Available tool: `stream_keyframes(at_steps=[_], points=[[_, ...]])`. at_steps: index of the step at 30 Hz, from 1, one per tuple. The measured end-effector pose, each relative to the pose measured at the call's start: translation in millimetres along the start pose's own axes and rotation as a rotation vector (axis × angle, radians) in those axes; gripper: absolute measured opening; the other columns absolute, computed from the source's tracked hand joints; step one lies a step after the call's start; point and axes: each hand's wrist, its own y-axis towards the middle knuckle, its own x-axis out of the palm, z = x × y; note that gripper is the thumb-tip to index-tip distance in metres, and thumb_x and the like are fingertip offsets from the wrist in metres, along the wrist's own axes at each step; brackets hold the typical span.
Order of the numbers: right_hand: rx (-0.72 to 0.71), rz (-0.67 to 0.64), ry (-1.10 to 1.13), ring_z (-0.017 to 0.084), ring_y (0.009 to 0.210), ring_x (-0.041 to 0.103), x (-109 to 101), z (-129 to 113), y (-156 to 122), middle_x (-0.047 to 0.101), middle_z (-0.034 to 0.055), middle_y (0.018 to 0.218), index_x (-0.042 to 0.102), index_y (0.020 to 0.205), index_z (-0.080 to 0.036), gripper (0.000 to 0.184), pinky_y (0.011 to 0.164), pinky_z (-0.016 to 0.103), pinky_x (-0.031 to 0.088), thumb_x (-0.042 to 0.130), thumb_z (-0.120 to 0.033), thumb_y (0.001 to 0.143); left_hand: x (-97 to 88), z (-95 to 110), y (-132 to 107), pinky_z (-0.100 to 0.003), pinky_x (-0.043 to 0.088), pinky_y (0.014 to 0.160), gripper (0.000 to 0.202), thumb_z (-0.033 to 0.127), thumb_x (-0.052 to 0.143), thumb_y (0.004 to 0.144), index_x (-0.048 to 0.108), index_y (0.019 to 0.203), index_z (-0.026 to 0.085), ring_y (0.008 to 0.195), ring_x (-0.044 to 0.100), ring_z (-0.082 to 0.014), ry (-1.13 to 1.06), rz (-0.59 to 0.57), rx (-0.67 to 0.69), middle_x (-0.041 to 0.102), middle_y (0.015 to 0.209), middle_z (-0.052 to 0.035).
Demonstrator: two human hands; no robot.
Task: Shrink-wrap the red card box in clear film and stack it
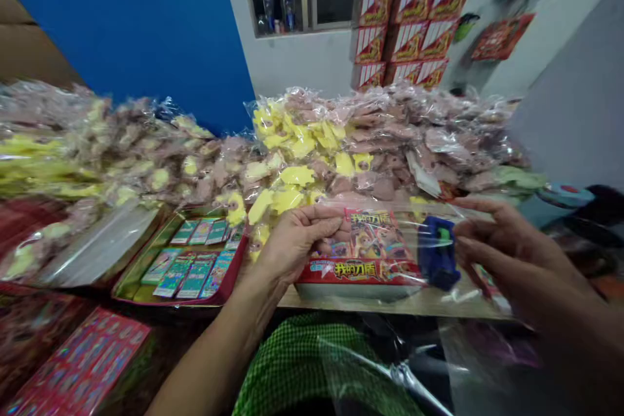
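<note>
Clear plastic sheeting (pixel 400 370) hangs loose over a green checked cloth garment (pixel 302 364) at the person's lap. Just beyond, a red-and-yellow printed card pack (pixel 365 253) lies on a pale wooden bench (pixel 468 304), near its front edge, inside a clear plastic bag (pixel 390 207). The left hand (pixel 297 240) has its fingers pressed together and laid across the bag, keeping the film flat against the pack. The right hand (pixel 511 247) is curled, fingers slightly spread, just beside a blue tape dispenser (pixel 437 253); whether it grips the film, I cannot tell. Bench room is narrow: a red-rimmed tray of teal cards (pixel 146 299) sits left, and a heap of bagged pink-and-yellow plush toys (pixel 312 156) crowds behind. Stacked red cartons (pixel 409 26) rise farther back.
</note>
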Motion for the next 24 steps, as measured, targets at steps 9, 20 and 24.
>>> stream_keyframes(at_steps=[9,20,24], points=[[-0.930,0.208,-0.900,0.028,0.091,0.062,45.6,-46.5,-16.6,0.066,0.0100,0.095,0.062,0.103,-0.017,0.014,0.081,0.041,0.042,0.051,-0.013,0.095,20.3,-20.4,-20.1,-0.016,0.058,0.063,0.019,0.031,0.072,0.091,0.079,0.098,0.015,0.061,0.068,-0.0073,0.191,-0.053,0.097,0.075,0.071,-0.0022],[-0.996,0.076,-1.034,0.026,0.076,0.046,92.2,-53.7,-8.9,0.054,0.0067,0.079,0.055,0.082,-0.020,0.022,0.077,0.039,0.032,0.046,-0.001,0.085,22.8,-24.9,-32.3,-0.019,0.049,0.064,0.020,0.023,0.061,0.094,0.076,0.086,0.013,0.067,0.056,-0.0080,0.378,-0.079,0.295,0.067,0.075,-0.0013],[-0.995,0.056,-1.026,0.025,0.074,0.046,92.7,-56.1,-8.9,0.053,0.0056,0.078,0.053,0.081,-0.020,0.024,0.077,0.039,0.032,0.044,0.002,0.083,22.1,-22.8,-30.4,-0.019,0.047,0.062,0.022,0.027,0.062,0.093,0.070,0.078,0.013,0.066,0.051,-0.0080,0.363,-0.077,0.269,0.060,0.070,0.0006]])
